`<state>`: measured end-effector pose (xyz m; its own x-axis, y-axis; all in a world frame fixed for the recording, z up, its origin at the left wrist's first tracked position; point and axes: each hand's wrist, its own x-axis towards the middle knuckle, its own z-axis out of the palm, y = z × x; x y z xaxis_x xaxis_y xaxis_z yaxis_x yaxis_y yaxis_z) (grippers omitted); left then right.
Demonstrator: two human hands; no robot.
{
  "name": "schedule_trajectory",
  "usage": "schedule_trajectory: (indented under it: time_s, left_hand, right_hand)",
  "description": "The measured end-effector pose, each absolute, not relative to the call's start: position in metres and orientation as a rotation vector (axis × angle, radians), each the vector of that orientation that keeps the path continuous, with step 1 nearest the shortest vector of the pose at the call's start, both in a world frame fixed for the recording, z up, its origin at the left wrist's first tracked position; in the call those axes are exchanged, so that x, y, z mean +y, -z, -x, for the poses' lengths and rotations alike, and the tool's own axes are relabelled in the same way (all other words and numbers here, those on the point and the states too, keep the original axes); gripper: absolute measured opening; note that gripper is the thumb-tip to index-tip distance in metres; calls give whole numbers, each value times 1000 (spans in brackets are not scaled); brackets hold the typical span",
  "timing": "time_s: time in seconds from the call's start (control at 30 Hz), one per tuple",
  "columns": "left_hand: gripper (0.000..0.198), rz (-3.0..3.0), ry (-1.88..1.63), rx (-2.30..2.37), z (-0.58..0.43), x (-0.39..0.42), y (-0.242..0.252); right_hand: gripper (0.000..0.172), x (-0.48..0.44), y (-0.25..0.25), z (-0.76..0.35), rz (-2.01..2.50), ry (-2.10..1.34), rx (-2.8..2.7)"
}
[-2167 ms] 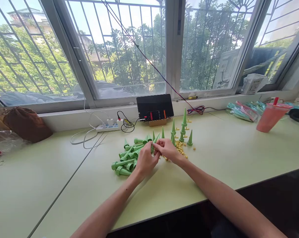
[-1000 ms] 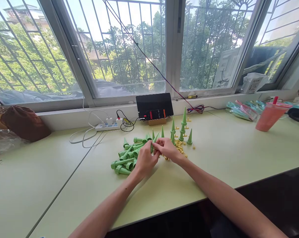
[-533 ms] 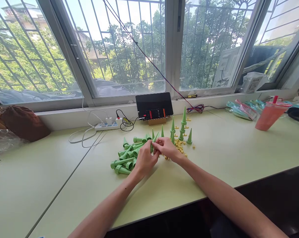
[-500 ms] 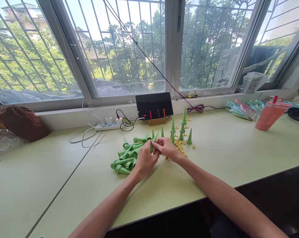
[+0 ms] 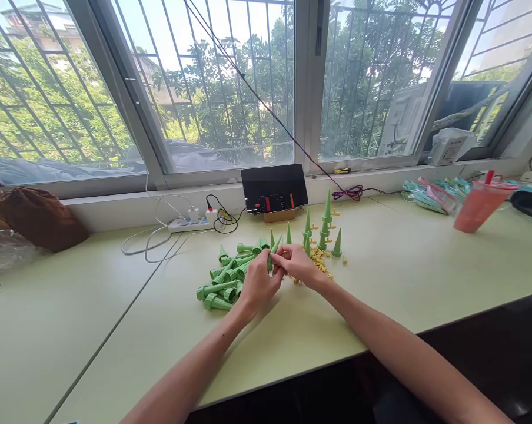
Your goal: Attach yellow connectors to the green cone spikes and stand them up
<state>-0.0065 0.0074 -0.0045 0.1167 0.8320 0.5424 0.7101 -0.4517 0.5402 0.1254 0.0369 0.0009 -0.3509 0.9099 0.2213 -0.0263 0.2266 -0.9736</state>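
My left hand (image 5: 260, 279) is closed around a green plastic spike (image 5: 276, 244), whose pointed tip rises above the fingers. Against it, my right hand (image 5: 296, 263) is pinched, fingertips meeting the left ones; whatever small piece they grip is hidden. A pile of green spikes (image 5: 222, 288) with ribbed collars lies to the left of my hands. Small yellow valve pieces (image 5: 321, 262) are heaped just beyond my right wrist. Behind them stand stacked green spikes (image 5: 326, 227) with yellow valves sticking out sideways. A single upright spike (image 5: 337, 244) stands to their right.
A tablet (image 5: 273, 179) with a phone (image 5: 277, 203) before it leans at the window wall. Left of it are a power strip (image 5: 195, 224) with cables and a brown bag (image 5: 40, 219). A red drink cup (image 5: 482, 206) and plastic packets (image 5: 434, 194) sit at right.
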Motion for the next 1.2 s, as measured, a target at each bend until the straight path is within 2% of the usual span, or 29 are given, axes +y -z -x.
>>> schedule_trajectory:
  time_s: [0.4, 0.73, 1.2]
  left_hand:
    - [12, -2242, -1266, 1519, 7, 6, 3]
    - [7, -2228, -1275, 1553, 7, 7, 4]
    - [15, -2239, -1356, 1527, 7, 7, 1]
  right_hand:
    - [32, 36, -4, -124, 848, -1279, -1568]
    - [30, 34, -5, -125, 820, -1299, -1566]
    - [30, 34, -5, -123, 788, -1298, -1579]
